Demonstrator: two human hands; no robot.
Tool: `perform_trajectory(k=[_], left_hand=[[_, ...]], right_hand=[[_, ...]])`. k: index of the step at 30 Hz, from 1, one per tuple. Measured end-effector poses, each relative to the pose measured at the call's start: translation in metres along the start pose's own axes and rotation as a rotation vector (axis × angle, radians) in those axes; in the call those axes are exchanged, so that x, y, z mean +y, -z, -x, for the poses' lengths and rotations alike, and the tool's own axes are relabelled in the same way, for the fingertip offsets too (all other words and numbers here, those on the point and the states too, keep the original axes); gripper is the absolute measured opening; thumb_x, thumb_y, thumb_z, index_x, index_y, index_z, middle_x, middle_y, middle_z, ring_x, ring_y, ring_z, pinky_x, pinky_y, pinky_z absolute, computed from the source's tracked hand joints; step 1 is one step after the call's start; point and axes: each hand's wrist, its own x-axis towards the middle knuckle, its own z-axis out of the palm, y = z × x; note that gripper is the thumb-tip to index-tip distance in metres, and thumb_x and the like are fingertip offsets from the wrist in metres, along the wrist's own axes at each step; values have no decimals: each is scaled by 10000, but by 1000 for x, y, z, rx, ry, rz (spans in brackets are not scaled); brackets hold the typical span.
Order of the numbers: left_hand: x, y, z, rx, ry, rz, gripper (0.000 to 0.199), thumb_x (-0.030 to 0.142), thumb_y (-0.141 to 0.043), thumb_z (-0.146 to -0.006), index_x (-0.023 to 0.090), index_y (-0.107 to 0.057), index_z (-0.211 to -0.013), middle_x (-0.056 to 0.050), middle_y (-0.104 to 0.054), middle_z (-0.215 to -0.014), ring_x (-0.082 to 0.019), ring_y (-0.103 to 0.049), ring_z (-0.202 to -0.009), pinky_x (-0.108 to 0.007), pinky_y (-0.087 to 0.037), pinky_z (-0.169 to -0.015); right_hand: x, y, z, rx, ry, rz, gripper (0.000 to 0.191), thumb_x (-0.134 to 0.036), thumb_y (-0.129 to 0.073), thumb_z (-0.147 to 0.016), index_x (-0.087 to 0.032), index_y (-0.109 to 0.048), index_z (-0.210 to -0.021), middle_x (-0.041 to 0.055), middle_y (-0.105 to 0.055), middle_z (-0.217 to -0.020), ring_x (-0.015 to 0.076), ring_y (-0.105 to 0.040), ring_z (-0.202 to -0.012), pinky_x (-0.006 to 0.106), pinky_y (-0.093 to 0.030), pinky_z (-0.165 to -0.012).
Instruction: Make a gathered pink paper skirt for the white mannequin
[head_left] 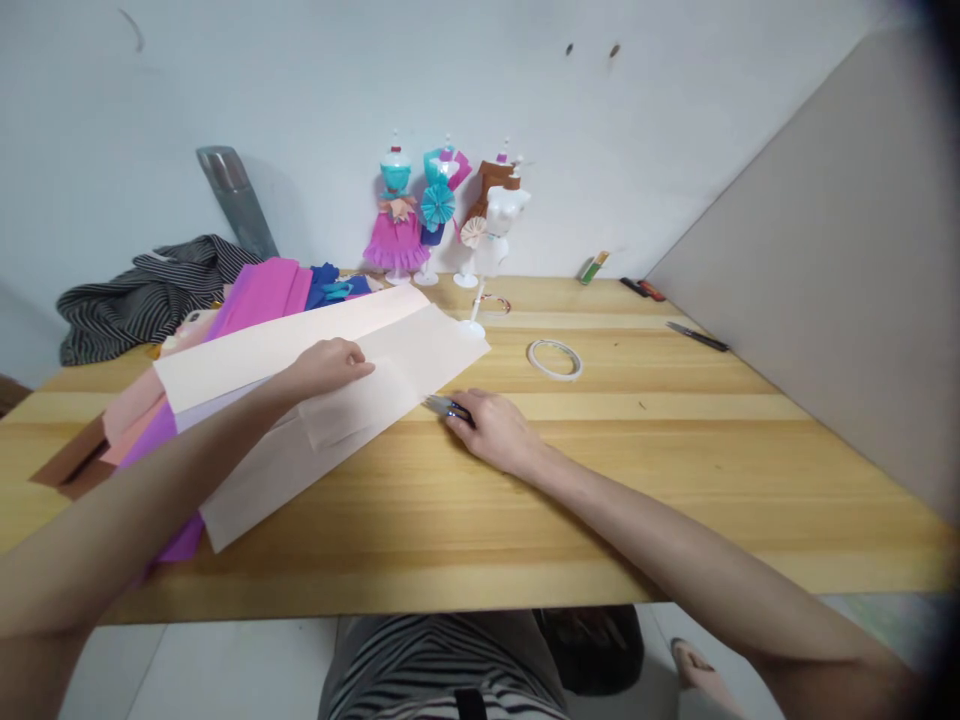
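Observation:
A large pale pink sheet of paper (390, 375) lies folded across the left half of the table, over a stack of coloured sheets. My left hand (330, 366) is on top of it, fingers curled and pinched at the paper. Close to the sheet's right edge, my right hand (491, 428) rests on the wood, wrapped round small thread snips (448, 407). The snips' blades point left and their tips are at the paper's edge. Behind the sheet stands a bare white mini dress form (507, 212).
Dress forms in paper outfits (396, 225) stand along the wall. A roll of tape (555, 359) lies right of centre, a craft knife (697, 336) and a green glue stick (594, 267) farther off. Striped cloth (150, 295) and a grey bottle (238, 203) are back left.

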Motion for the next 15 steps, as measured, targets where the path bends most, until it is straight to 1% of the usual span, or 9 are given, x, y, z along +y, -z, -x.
perform_trajectory(k=[3, 5, 8, 12, 15], left_hand=[[-1, -1, 1, -47, -5, 3, 322, 444, -473, -773, 178, -612, -658, -38, -636, -691, -202, -602, -693, -276, -386, -574], [0, 0, 3, -66, -10, 12, 304, 421, -496, -759, 183, -540, -574, -22, -589, -625, -183, -577, -642, -268, -351, -535], [2, 1, 6, -54, -8, 29, 254, 377, -517, -745, 185, -507, -579, -14, -572, -637, -174, -559, -654, -264, -342, -543], [1, 1, 8, -14, 10, 53, 197, 334, -490, -754, 178, -536, -643, -20, -585, -687, -177, -558, -690, -269, -364, -589], [-4, 0, 7, -17, 7, 73, 191, 337, -493, -745, 174, -567, -678, -23, -595, -708, -179, -564, -702, -271, -386, -620]], right_hand=[[-9, 0, -1, -27, -25, 93, 246, -321, -449, -906, -172, -635, -968, 81, -700, -938, 195, -631, -812, 269, -357, -643], [-12, 0, -2, -41, -46, 122, 263, -336, -439, -911, -184, -639, -990, 77, -708, -943, 199, -637, -811, 272, -349, -629], [-16, 2, -4, -63, -73, 149, 276, -344, -435, -906, -187, -651, -977, 81, -717, -933, 205, -639, -802, 276, -345, -619], [-19, 3, -4, -77, -72, 157, 265, -328, -444, -882, -196, -663, -949, 75, -725, -919, 211, -643, -778, 279, -332, -596], [-19, 2, -2, -69, -57, 151, 254, -313, -446, -871, -204, -660, -956, 67, -727, -913, 210, -643, -774, 278, -327, -593]])
